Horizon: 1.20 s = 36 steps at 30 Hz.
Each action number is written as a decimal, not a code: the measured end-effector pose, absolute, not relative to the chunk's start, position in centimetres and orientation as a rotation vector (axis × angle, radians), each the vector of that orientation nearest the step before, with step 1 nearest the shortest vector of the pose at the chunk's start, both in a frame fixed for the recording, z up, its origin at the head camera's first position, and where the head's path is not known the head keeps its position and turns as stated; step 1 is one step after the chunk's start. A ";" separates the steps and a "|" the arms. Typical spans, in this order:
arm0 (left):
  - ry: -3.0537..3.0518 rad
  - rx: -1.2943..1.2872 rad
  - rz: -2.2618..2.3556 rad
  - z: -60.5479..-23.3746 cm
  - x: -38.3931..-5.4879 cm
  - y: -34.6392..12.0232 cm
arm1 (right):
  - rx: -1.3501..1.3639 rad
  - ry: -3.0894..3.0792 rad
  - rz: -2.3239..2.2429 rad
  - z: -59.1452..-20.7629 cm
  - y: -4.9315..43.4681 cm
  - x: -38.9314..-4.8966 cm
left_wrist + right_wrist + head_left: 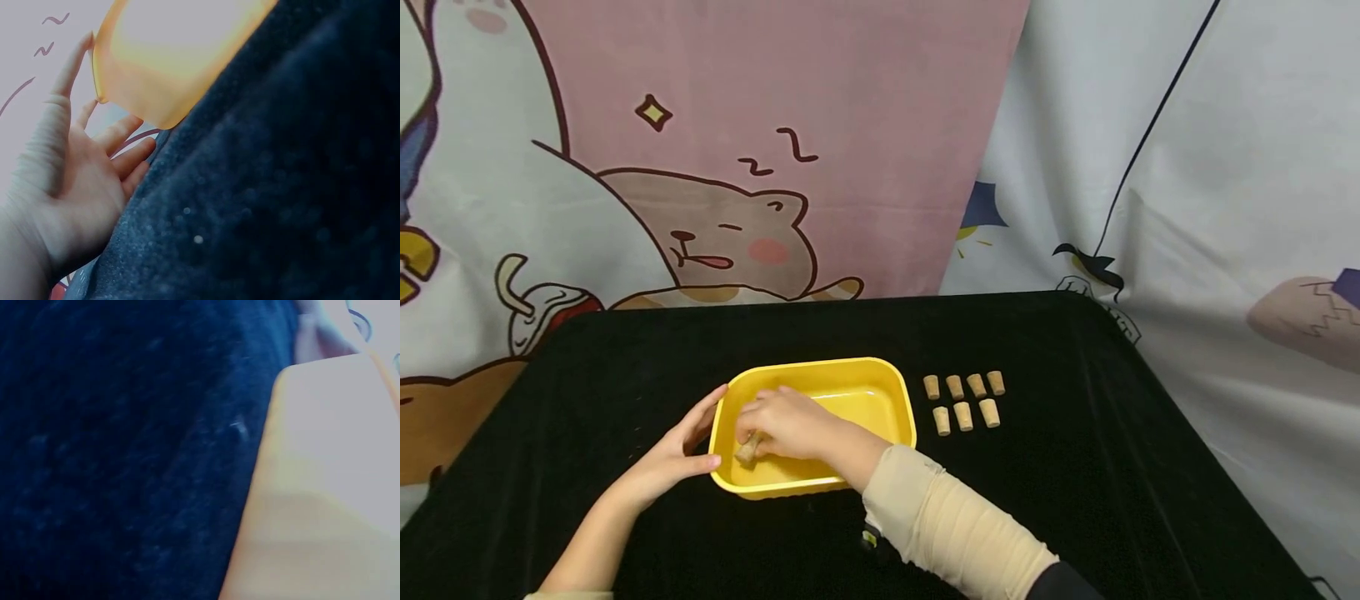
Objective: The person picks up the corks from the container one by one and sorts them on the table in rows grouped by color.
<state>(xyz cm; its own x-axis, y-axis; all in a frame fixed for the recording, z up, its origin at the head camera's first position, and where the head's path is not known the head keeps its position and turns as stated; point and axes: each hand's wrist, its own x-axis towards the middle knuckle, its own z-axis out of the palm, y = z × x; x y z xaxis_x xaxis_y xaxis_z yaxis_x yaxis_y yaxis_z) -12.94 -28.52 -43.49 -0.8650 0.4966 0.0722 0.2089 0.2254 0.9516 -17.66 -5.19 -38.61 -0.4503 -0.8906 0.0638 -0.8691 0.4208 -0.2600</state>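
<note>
A yellow plastic tub (891,408) with rounded corners stands on the black cloth. Against its left end rests my left hand (673,458), thumb at the near rim and fingers spread along the outer wall; the left wrist view shows this hand (84,165) with its fingers mostly straight. My right hand (790,423) reaches inside the tub with curled fingers and pinches a cork stopper (747,452) near the tub floor at the left end. Part of that cork is hidden by the fingers. In the right wrist view the right hand does not show, only the tub (325,487) beside the cloth.
Right of the tub, several tapered cork stoppers (962,416) lie in two neat rows on the black cloth (1075,467). A printed curtain (880,150) hangs behind the table's far edge. My right forearm crosses over the tub's near right rim.
</note>
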 end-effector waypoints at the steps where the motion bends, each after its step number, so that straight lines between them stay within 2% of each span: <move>1: 2.252 0.668 1.689 -43.5 -13.0 -28.5 | -1.595 2.587 -0.397 -38.5 -5.0 -17.7; 17: 2.311 0.648 1.667 -43.5 -12.8 -28.4 | -1.550 2.769 -0.696 -36.4 -1.0 -16.8; 36: 2.300 0.631 1.680 -43.6 -13.0 -28.3 | -1.286 2.964 -1.164 -35.1 4.2 -13.5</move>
